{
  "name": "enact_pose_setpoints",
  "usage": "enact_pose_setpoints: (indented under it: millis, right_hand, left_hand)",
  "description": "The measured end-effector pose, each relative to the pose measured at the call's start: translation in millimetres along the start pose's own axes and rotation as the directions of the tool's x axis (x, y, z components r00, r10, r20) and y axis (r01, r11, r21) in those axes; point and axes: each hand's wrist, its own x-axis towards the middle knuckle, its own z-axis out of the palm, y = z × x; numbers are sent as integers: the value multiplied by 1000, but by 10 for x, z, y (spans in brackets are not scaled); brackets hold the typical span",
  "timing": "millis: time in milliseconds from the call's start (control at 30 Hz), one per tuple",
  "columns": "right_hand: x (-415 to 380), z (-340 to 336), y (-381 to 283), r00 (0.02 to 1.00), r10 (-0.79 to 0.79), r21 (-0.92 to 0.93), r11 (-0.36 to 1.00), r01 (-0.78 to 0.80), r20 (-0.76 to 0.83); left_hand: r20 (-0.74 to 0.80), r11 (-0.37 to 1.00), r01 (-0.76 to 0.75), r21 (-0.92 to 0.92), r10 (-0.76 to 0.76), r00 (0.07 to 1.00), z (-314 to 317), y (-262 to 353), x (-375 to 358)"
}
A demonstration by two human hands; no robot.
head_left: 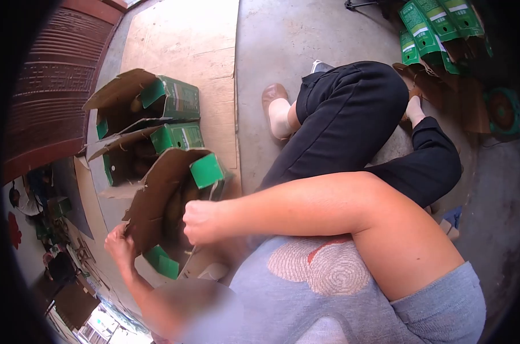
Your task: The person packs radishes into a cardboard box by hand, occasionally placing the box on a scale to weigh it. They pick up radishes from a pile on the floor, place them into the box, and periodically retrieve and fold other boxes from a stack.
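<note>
An open cardboard box [157,189] with green corner flaps stands left of my knees, with brown items dimly visible inside. My left hand [120,243] grips the edge of its raised brown flap on the far left side. My right hand [204,222] is closed in a fist over the near side of the opening, close to a green flap [206,171]; what its fingers hold is hidden. A second green flap [163,262] sticks out at the box's lower corner, between my two forearms.
Two more open green boxes [182,98] [180,136] stand beyond, beside a flat cardboard sheet [180,34]. Green cartons [432,31] are stacked at the upper right, near a round teal object [503,110]. A dark red door [56,86] borders the left.
</note>
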Motion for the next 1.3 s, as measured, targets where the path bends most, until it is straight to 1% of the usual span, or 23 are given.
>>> enact_pose_setpoints:
  millis: [33,133,200,233,300,400,433,533,567,600,633,667,700,767,800,867,900,933,967,1000,1033,1200,1300]
  right_hand:
    - [67,76,-62,998,16,32,999,-14,-60]
    - [185,268,-77,988,46,196,980,-16,-150]
    - [122,172,-16,995,-36,157,986,51,-97]
    - [23,77,39,989,-6,156,987,29,-145]
    - [-126,-157,107,967,36,157,988,4,-252]
    - [-636,-657,224,903,83,-27,994,-104,-422]
    - [-890,-833,250,825,99,-76,983,-169,-556]
    - [-1858,-1340,150,498,163,-84,895,-438,-852]
    - [-2231,-1415,78,351,133,-92,826,-556,-927]
    - [-2740,-1499,-89,341,178,-98,748,-656,-923]
    - [-3221,-1552,-312,284,218,-104,594,-797,-934]
    - [-3665,-1534,-585,174,283,-68,346,-936,-943]
    - [-4101,-1444,-833,4,292,55,195,-979,-956]
    - [-4785,-1088,-1338,-441,246,438,-69,-896,-863]
    - [-5123,-826,-1598,-581,221,543,-211,-813,-783]
    - [-5841,-30,-2139,-729,165,625,-412,-663,-665]
    - [-6066,387,-2379,-867,90,711,-534,-457,-490]
    - [-6298,949,-2618,-947,-5,824,-496,-276,-320]
    - [-6437,1401,-2780,-987,-87,896,-435,-85,-135]
    - [-6394,1619,-2862,-982,-135,952,-258,165,133]
    - [-6359,1805,-2936,-960,-144,905,-323,276,242]
    - [-6607,1981,-2972,-964,-184,911,-332,246,193]
    - [-6974,1836,-2901,-979,-181,921,-359,154,94]
  left_hand:
    - [-56,997,-72,-10,71,996,-56,-27,93]
    - [-25,976,-209,62,211,977,-61,-198,412]
    - [-48,960,-268,78,272,961,146,-313,562]
    - [-55,956,-276,103,282,958,307,-438,628]
    - [-12,934,-232,270,245,970,658,-687,702]
    - [216,984,-64,167,27,976,473,-868,647]
    - [293,980,-42,196,-18,956,274,-842,644]
    - [200,975,212,70,-222,954,-183,-358,845]
    - [215,988,140,-66,-123,969,-270,-247,985]
    - [174,996,25,-82,-10,985,-417,5,1075]
    - [132,991,-93,-93,104,986,-575,324,1147]
    - [114,981,-165,-102,176,978,-717,627,1218]
    - [97,965,-239,-110,250,963,-855,930,1290]
    - [-13,844,-528,-90,529,848,-1106,1493,1420]
    - [-20,820,-564,-91,565,825,-1246,1823,1438]
    - [-32,770,-632,-84,632,774,-1537,2458,1427]
    - [-67,732,-681,-26,678,732,-1644,2747,1404]
    - [-96,690,-723,34,722,685,-1740,3019,1371]
    - [-122,648,-756,92,761,637,-1826,3287,1326]
    - [-115,603,-796,59,796,594,-1913,3557,1268]
    - [-109,557,-830,28,827,551,-2008,3819,1205]
    - [-192,265,-963,-39,944,268,-2229,4838,995]
    - [-157,219,-965,-143,958,240,-2265,5277,876]
